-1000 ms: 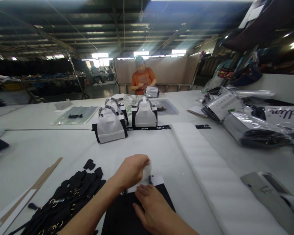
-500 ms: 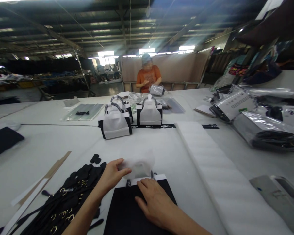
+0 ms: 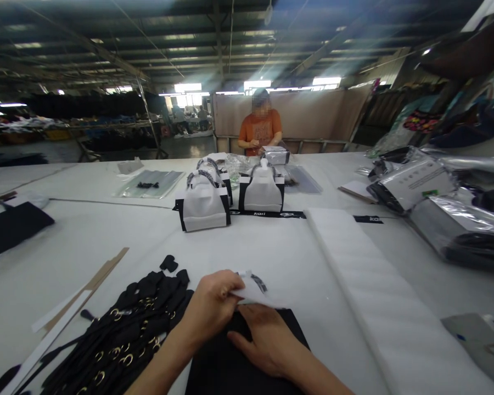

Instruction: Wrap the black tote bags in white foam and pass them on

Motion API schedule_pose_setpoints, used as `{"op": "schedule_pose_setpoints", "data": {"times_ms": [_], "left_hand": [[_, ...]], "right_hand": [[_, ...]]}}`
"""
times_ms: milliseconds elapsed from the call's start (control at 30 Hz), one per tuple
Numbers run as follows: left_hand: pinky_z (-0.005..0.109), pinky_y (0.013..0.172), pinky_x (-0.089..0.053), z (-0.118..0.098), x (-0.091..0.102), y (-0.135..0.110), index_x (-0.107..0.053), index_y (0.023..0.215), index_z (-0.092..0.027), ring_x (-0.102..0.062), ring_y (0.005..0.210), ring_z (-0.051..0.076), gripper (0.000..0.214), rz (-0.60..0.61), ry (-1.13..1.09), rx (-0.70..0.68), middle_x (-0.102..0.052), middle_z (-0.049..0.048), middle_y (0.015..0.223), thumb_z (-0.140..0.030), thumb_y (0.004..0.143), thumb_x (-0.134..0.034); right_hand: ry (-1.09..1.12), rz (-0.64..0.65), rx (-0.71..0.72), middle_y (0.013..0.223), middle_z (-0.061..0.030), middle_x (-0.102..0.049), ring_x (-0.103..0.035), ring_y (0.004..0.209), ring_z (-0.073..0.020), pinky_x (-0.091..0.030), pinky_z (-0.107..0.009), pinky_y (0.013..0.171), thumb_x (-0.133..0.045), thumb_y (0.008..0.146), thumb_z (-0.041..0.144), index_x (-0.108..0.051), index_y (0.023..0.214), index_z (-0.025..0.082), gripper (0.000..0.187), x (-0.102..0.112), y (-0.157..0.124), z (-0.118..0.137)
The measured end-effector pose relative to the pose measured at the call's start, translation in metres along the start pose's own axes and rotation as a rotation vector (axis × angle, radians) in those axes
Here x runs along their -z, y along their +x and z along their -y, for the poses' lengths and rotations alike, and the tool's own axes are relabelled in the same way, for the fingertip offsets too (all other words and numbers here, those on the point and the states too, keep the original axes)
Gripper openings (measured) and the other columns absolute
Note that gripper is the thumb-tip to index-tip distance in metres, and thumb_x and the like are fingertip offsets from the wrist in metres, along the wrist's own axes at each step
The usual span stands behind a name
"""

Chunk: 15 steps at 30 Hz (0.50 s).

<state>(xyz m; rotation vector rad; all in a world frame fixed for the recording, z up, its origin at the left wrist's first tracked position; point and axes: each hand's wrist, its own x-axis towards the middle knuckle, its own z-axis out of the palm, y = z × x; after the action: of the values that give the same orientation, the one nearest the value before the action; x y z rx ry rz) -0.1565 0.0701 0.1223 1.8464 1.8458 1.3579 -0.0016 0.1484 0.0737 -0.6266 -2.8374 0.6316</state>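
Observation:
A black bag (image 3: 216, 365) lies flat on the table in front of me. My left hand (image 3: 214, 302) is closed at its top edge, pinching a thin white wrapping sheet (image 3: 253, 293). Part of a grey-patterned handle (image 3: 258, 282) shows behind that sheet. My right hand (image 3: 269, 340) lies flat on the bag, its fingertips near the sheet's lower edge. Beside my left forearm is a pile of black straps (image 3: 144, 318) with gold-coloured rings.
Wrapped bags (image 3: 203, 207) stand farther back. A long white foam strip (image 3: 362, 285) runs along the right. Plastic-packed bags (image 3: 456, 219) are heaped at far right. Cardboard strips (image 3: 102, 274) lie left. Across the table is a person in an orange shirt (image 3: 261, 129).
My left hand has closed on the white sheet and turned over, bringing it down toward the bag's top edge. My right hand stays on the bag. The view has shifted slightly left.

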Motion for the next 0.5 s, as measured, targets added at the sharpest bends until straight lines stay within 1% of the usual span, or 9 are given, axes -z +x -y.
{"op": "schedule_pose_setpoints", "data": {"times_ms": [67, 167, 267, 333, 367, 400, 433, 467, 500], "left_hand": [[0.021, 0.068, -0.045, 0.004, -0.007, -0.021, -0.061, 0.076, -0.020, -0.060, 0.072, 0.011, 0.022, -0.020, 0.032, 0.006, -0.065, -0.0022, 0.074, -0.003, 0.072, -0.049], [0.023, 0.075, -0.051, 0.021, -0.023, -0.055, -0.060, 0.082, -0.021, -0.063, 0.083, 0.014, 0.024, -0.142, 0.075, -0.014, -0.068, 0.0013, 0.087, -0.002, 0.073, -0.048], [0.027, 0.083, -0.054, 0.038, -0.033, -0.078, -0.059, 0.083, -0.021, -0.063, 0.097, 0.016, 0.026, -0.237, 0.201, -0.086, -0.068, 0.0050, 0.104, -0.002, 0.072, -0.045], [0.032, 0.089, -0.054, 0.042, -0.038, -0.086, -0.059, 0.082, -0.021, -0.060, 0.107, 0.019, 0.029, -0.244, 0.319, -0.144, -0.065, 0.0059, 0.114, 0.000, 0.071, -0.043], [0.035, 0.094, -0.052, 0.042, -0.040, -0.090, -0.058, 0.082, -0.021, -0.057, 0.113, 0.020, 0.030, -0.241, 0.373, -0.166, -0.063, 0.0058, 0.119, 0.001, 0.070, -0.041], [0.040, 0.098, -0.050, 0.040, -0.043, -0.093, -0.058, 0.084, -0.021, -0.054, 0.119, 0.021, 0.032, -0.233, 0.418, -0.178, -0.061, 0.0057, 0.123, 0.002, 0.070, -0.039], [0.043, 0.101, -0.048, 0.037, -0.048, -0.096, -0.058, 0.086, -0.020, -0.051, 0.123, 0.023, 0.035, -0.220, 0.452, -0.185, -0.060, 0.0059, 0.126, 0.002, 0.070, -0.038], [0.045, 0.102, -0.047, 0.034, -0.053, -0.100, -0.058, 0.090, -0.019, -0.049, 0.124, 0.023, 0.037, -0.205, 0.479, -0.185, -0.060, 0.0065, 0.127, 0.003, 0.070, -0.036], [0.045, 0.101, -0.047, 0.032, -0.059, -0.104, -0.057, 0.095, -0.019, -0.050, 0.124, 0.023, 0.040, -0.188, 0.499, -0.182, -0.060, 0.0073, 0.126, 0.004, 0.070, -0.034]], "right_hand": [[-0.017, -0.018, 0.040, 0.124, -0.0115, -0.058, -0.053, 0.113, -0.0288, -0.040, -0.046, 0.100, -0.055, 0.087, 0.041, -0.047, 0.132, 0.021, 0.051, -0.002, 0.001, -0.002], [-0.035, -0.122, 0.129, 0.116, -0.0109, -0.062, -0.057, 0.105, -0.0263, -0.047, -0.041, 0.091, -0.055, 0.088, 0.033, -0.049, 0.130, 0.021, 0.044, -0.005, -0.001, -0.005], [-0.075, -0.327, 0.295, 0.096, -0.0077, -0.067, -0.062, 0.087, -0.0208, -0.050, -0.032, 0.076, -0.051, 0.088, 0.019, -0.060, 0.108, 0.018, 0.022, -0.007, -0.015, -0.004], [-0.140, -0.528, 0.382, 0.077, -0.0037, -0.065, -0.059, 0.071, -0.0169, -0.048, -0.028, 0.068, -0.050, 0.087, 0.012, -0.061, 0.093, 0.018, 0.015, -0.004, -0.029, -0.002], [-0.189, -0.646, 0.382, 0.075, -0.0035, -0.063, -0.058, 0.070, -0.0166, -0.047, -0.029, 0.068, -0.051, 0.086, 0.010, -0.061, 0.092, 0.018, 0.014, -0.001, -0.035, 0.000], [-0.250, -0.755, 0.347, 0.080, -0.0054, -0.063, -0.059, 0.076, -0.0182, -0.047, -0.031, 0.072, -0.053, 0.086, 0.010, -0.060, 0.095, 0.017, 0.014, 0.002, -0.040, 0.002], [-0.320, -0.835, 0.292, 0.090, -0.0091, -0.063, -0.059, 0.088, -0.0219, -0.046, -0.036, 0.080, -0.055, 0.085, 0.012, -0.060, 0.101, 0.017, 0.018, 0.004, -0.044, 0.003], [-0.385, -0.874, 0.241, 0.102, -0.0126, -0.062, -0.056, 0.102, -0.0268, -0.042, -0.043, 0.089, -0.055, 0.085, 0.013, -0.059, 0.108, 0.017, 0.024, 0.005, -0.045, 0.004], [-0.431, -0.869, 0.217, 0.112, -0.0141, -0.060, -0.050, 0.113, -0.0306, -0.035, -0.050, 0.097, -0.054, 0.085, 0.015, -0.058, 0.112, 0.017, 0.027, 0.005, -0.045, 0.004]]}}
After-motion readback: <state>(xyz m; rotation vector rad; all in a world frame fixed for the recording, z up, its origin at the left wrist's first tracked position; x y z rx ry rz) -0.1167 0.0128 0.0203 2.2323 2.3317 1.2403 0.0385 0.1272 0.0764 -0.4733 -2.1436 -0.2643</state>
